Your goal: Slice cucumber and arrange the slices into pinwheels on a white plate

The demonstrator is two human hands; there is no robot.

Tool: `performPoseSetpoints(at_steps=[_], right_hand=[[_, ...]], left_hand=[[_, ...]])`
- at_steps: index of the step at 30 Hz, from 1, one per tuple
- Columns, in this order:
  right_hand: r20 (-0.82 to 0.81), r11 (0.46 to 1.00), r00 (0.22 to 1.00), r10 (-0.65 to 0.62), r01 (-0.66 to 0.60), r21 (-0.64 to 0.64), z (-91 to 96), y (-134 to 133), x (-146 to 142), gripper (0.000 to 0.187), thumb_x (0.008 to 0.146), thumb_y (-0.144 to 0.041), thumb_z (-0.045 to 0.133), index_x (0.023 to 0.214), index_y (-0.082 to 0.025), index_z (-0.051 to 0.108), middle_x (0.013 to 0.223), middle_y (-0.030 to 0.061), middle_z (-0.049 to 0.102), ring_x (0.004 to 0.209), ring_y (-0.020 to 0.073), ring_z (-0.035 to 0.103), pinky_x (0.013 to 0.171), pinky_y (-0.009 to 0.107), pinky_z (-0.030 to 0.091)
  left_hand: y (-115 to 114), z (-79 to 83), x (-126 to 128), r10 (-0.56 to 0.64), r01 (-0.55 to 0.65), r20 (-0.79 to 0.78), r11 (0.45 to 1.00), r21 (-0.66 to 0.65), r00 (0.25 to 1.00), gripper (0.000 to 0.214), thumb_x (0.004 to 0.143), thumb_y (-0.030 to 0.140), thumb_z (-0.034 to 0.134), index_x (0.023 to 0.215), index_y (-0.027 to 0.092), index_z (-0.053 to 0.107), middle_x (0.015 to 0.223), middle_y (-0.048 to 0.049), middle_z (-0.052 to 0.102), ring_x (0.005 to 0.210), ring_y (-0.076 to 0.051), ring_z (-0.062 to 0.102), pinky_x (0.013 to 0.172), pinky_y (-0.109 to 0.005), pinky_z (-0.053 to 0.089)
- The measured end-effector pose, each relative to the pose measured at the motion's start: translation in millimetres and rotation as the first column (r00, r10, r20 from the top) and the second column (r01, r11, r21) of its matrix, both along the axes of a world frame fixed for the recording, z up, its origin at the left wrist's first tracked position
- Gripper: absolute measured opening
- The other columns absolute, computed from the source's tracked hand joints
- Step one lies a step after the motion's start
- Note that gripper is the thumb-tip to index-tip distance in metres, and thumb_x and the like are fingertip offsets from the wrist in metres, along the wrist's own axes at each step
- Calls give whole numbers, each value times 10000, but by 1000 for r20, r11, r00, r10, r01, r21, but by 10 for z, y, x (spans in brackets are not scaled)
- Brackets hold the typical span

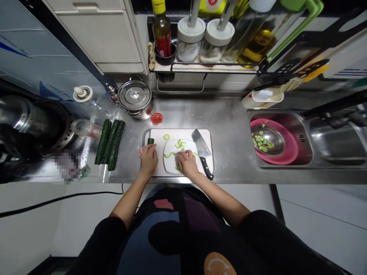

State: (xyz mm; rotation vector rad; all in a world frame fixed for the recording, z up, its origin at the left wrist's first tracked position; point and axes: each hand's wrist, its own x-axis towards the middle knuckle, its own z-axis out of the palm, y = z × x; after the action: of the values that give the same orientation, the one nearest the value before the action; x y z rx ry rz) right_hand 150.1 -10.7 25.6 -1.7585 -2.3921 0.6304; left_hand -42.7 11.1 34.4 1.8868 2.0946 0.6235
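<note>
My left hand [148,158] rests on the left side of the white cutting board [205,135], fingers apart and lightly bent. Just beyond its fingertips lies a short dark green cucumber piece [150,141]; whether it runs under the hand is hidden. Over the white square plate [169,166] is my right hand [185,162], its fingers pinched together at a pale green cucumber slice that they mostly cover. Curved cucumber slices [180,144] are arranged on the plate. One round slice [166,136] lies on the board behind it. A cleaver [203,149] lies along the board's right side.
Three whole cucumbers [110,143] lie to the left. Behind the board stand a red dish [156,118] and a lidded steel pot [134,95]. At right, the sink holds a pink basin [291,147] with a metal bowl [275,139]. A seasoning rack [200,69] hangs above.
</note>
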Motion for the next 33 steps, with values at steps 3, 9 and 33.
performPoseSetpoints(at_steps=[3, 9, 33], right_hand=[[-72, 994, 993, -96, 99, 41, 3, -13, 119, 342, 880, -190, 432, 1149, -197, 644, 1161, 108, 617, 1076, 296, 384, 779, 389, 360], [-162, 976, 968, -189, 204, 78, 42, -76, 256, 316, 871, -198, 432, 1055, -210, 689, 1083, 102, 636, 1039, 290, 410, 754, 388, 353], [-409, 953, 871, -273, 304, 13, 89, 131, 216, 266, 820, -212, 467, 965, -199, 689, 943, 89, 678, 946, 263, 498, 866, 425, 391]], left_hand=[[378, 33, -43, 34, -32, 50, 999, -44, 998, 300, 841, 159, 453, 1075, 142, 641, 1053, -118, 645, 1014, -226, 548, 923, -349, 403], [950, -6, 209, -41, 44, 16, 918, -395, 999, 312, 762, 152, 569, 1065, 153, 639, 1074, -105, 643, 969, -205, 593, 860, -278, 439], [953, 108, 311, 282, 60, 561, 856, -514, 778, 156, 581, 118, 691, 681, 173, 584, 573, 53, 557, 568, -95, 517, 619, -220, 411]])
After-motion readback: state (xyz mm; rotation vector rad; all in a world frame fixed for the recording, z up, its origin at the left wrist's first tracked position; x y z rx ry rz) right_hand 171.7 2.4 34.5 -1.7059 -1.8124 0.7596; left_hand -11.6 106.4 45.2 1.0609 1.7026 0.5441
